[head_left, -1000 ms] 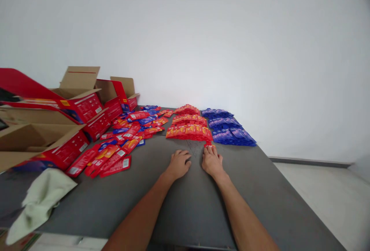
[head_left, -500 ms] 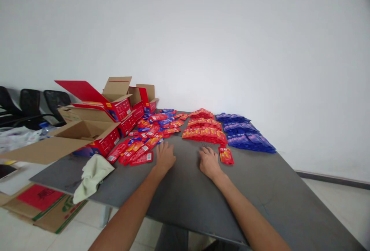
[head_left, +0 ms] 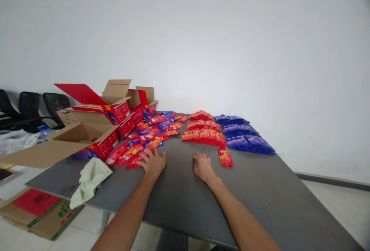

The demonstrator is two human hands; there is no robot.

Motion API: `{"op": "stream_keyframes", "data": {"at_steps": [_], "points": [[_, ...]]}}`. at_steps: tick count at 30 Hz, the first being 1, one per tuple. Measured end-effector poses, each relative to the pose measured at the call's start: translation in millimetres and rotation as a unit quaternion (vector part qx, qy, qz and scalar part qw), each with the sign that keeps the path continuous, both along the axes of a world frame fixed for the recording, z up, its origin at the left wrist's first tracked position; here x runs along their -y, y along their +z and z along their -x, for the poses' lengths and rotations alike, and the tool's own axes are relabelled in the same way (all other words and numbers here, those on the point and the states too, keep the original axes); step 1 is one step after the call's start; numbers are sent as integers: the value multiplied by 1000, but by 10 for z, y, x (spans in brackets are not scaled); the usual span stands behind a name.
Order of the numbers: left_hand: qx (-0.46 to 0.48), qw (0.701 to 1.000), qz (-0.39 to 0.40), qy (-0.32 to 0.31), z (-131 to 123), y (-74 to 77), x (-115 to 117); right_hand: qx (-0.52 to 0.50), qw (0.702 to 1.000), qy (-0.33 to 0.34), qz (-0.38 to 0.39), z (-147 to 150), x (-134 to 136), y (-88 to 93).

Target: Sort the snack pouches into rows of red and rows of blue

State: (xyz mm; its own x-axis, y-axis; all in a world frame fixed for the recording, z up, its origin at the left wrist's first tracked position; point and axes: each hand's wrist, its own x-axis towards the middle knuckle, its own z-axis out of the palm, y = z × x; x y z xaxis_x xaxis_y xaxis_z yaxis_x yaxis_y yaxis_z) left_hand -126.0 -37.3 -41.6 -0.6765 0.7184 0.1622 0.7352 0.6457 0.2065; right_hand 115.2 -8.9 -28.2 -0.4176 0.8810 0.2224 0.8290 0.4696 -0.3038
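Note:
My left hand [head_left: 153, 162] is spread, its fingertips over the near edge of a loose heap of red and blue packets [head_left: 152, 133]. It partly covers a few red packets there. My right hand [head_left: 203, 166] rests on the grey table with fingers curled; whether anything is under them is hidden. A single red packet [head_left: 225, 157] with an orange picture lies flat to its right. Beyond are overlapping rows of red packets [head_left: 204, 137], and right of these, rows of blue-purple packets [head_left: 250, 143].
Open red cardboard boxes [head_left: 108, 143] stand along the table's left side, flaps up. A pale green cloth [head_left: 91, 177] hangs over the near left edge. Flattened cartons [head_left: 40, 212] lie below on the left. Black chairs [head_left: 29, 106] stand by the white wall [head_left: 202, 42].
My left hand has moved left onto the near packets and spread its fingers. My right hand has shifted slightly left and its fingers have curled in. The view has tilted slightly.

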Motion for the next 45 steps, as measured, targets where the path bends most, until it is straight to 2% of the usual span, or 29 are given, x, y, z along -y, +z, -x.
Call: {"op": "stream_keyframes", "data": {"at_steps": [8, 13, 18, 22, 31, 34, 38, 42, 45], "points": [[-21, 997, 3, -76, -476, 92, 71, -51, 999, 10, -16, -64, -52, -84], [-30, 995, 5, -97, -645, 171, 212, -56, 998, 10, -17, -66, -40, -99], [-70, 988, -16, -139, -842, 155, 360, -51, 999, 3, -9, -61, -29, -69], [-71, 978, -15, -194, -1039, 130, 388, -59, 998, -1, -6, -70, -24, -44], [26, 941, -19, -338, -1352, 93, 271, -77, 997, -6, 19, -156, -71, -15], [58, 918, -26, -391, -1404, 110, 234, -92, 995, 20, 15, -214, -82, -20], [115, 884, -54, -451, -1372, 151, 131, -87, 994, 63, 29, -305, -71, -33], [161, 845, -56, -507, -1280, 186, -58, -63, 994, 71, 52, -373, -27, 36], [169, 841, -47, -512, -1254, 203, -194, -43, 995, 65, 57, -388, 28, 145]]}}
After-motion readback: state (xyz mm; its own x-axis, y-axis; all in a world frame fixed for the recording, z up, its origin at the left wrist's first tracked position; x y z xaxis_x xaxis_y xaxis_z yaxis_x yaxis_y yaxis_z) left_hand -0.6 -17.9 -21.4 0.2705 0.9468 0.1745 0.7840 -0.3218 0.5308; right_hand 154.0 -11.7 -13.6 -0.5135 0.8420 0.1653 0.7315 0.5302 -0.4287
